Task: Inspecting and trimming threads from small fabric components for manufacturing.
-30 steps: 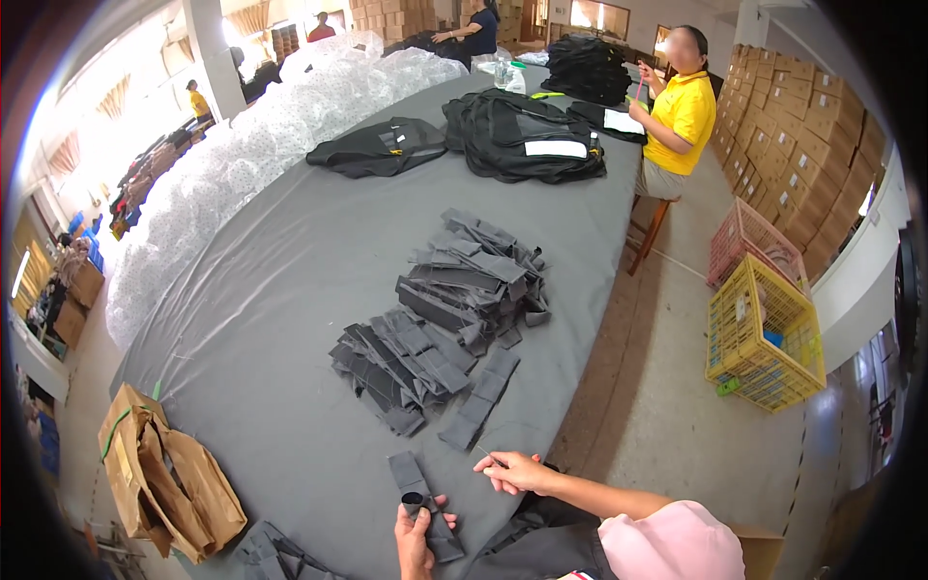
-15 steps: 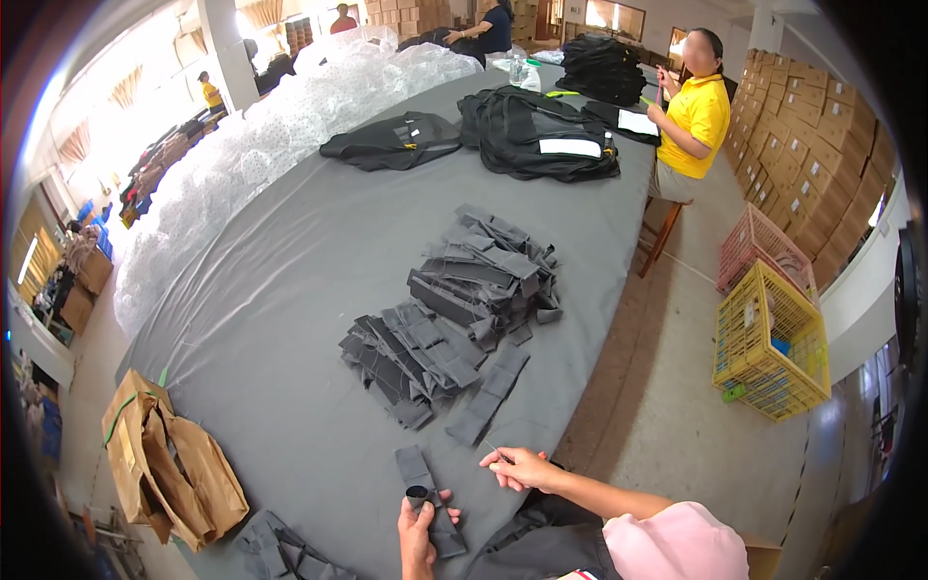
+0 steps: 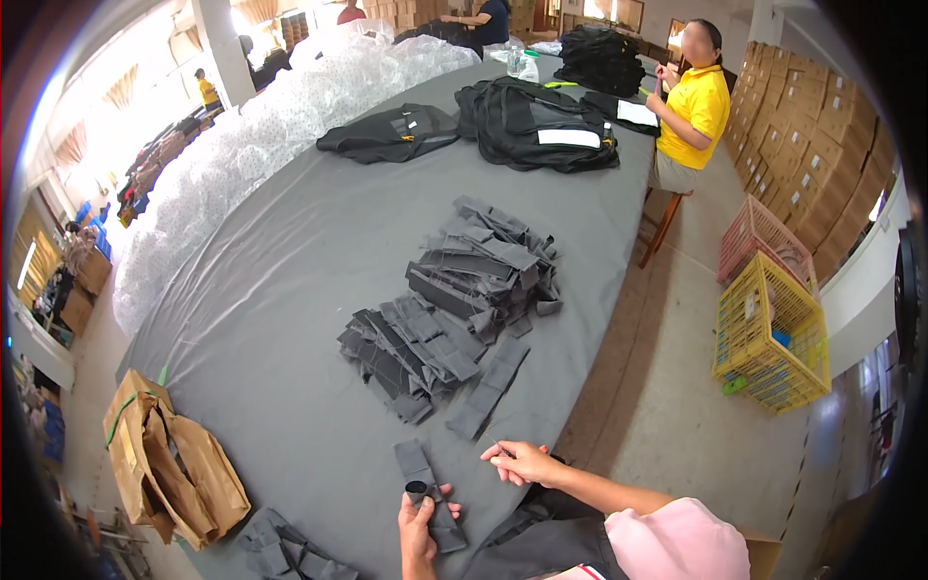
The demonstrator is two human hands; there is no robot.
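My left hand (image 3: 420,530) is closed round a dark grey fabric strip (image 3: 414,464), its thumb at a folded loop in the middle. The strip's far end points up the table and its lower end hangs past my fingers. To the right, my right hand (image 3: 522,464) is closed on a small thin pointed tool (image 3: 504,451), too small to make out fully. It stays apart from the held strip. Just beyond my right hand lies a single grey strip (image 3: 490,389). Two heaps of similar strips, a nearer pile (image 3: 411,353) and a farther pile (image 3: 483,261), sit on the table.
Black bags (image 3: 536,126) lie at the table's far end. A brown paper bag (image 3: 174,459) stands at the left edge, with more strips (image 3: 285,549) nearby. Clear plastic wrap (image 3: 290,116) lines the far left. A person in yellow (image 3: 696,116) sits beyond; a yellow crate (image 3: 773,333) stands right.
The view has shifted slightly, so the table's contents sit a little higher. Both hands keep nearly the same place and the same hold.
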